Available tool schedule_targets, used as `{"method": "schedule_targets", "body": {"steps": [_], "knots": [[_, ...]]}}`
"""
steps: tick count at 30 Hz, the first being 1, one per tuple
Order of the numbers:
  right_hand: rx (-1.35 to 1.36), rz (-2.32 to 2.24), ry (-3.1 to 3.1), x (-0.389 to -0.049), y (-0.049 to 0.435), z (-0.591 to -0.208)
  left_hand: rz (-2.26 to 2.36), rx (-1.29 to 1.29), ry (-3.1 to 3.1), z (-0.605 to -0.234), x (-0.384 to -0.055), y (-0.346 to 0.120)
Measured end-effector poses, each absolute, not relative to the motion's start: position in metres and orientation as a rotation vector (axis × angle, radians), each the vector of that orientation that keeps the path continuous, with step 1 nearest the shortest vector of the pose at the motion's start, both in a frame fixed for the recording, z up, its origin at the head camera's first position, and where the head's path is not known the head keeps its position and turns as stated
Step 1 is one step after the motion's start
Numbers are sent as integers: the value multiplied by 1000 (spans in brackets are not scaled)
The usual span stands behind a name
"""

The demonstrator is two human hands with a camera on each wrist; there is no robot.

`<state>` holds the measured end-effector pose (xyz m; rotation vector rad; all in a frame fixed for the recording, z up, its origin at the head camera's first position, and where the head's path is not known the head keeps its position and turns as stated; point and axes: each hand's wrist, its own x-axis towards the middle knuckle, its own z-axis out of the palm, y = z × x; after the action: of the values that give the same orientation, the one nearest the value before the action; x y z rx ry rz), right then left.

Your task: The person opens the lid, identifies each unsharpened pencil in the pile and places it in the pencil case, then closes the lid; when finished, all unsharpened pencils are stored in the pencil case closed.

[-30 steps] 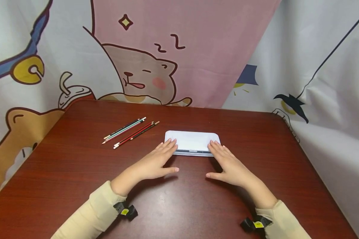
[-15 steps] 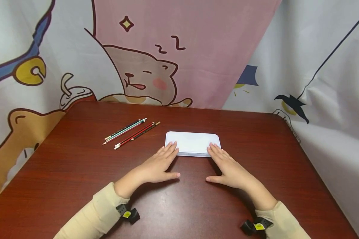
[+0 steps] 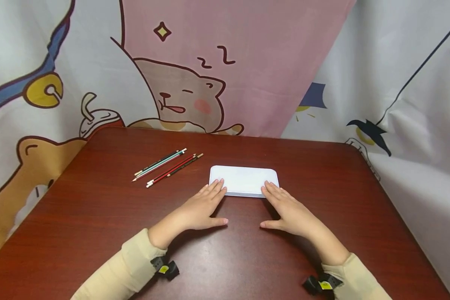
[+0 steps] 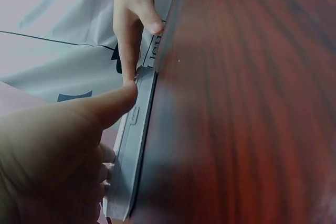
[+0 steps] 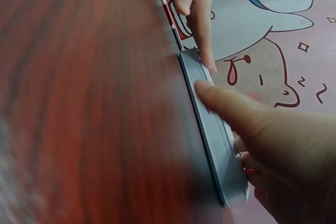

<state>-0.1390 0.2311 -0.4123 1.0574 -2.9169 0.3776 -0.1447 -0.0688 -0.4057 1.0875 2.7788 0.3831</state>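
Note:
A white pencil case (image 3: 245, 180) with rounded corners lies flat on the dark red table, its lid down. Straight fingers of my left hand (image 3: 200, 209) rest on the lid at its left front corner, thumb spread toward the middle. My right hand (image 3: 289, 211) mirrors this at the right front corner. The wrist views show the case's front side (image 4: 135, 129) with a small clasp, and the lid seam (image 5: 218, 129) runs closed along it. Neither hand grips anything.
Several pencils (image 3: 159, 164), green, white, black and red, lie in two slanted groups left of the case. Behind the table (image 3: 225, 258) hangs a curtain (image 3: 262, 62) with cartoon animals. Black cameras (image 3: 168, 270) are strapped at both sleeves.
One second ago the front of the lid stood slightly raised with a dark gap under it. Both hands moved down a little and the lid closed; they remain on it.

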Motion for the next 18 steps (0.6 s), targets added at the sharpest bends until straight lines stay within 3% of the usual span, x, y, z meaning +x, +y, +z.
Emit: {"method": "schedule_targets", "body": {"steps": [18], "knots": [[1033,473,-2802,-140,248,-403,552,1080,2869,-394,-151,-93]]}}
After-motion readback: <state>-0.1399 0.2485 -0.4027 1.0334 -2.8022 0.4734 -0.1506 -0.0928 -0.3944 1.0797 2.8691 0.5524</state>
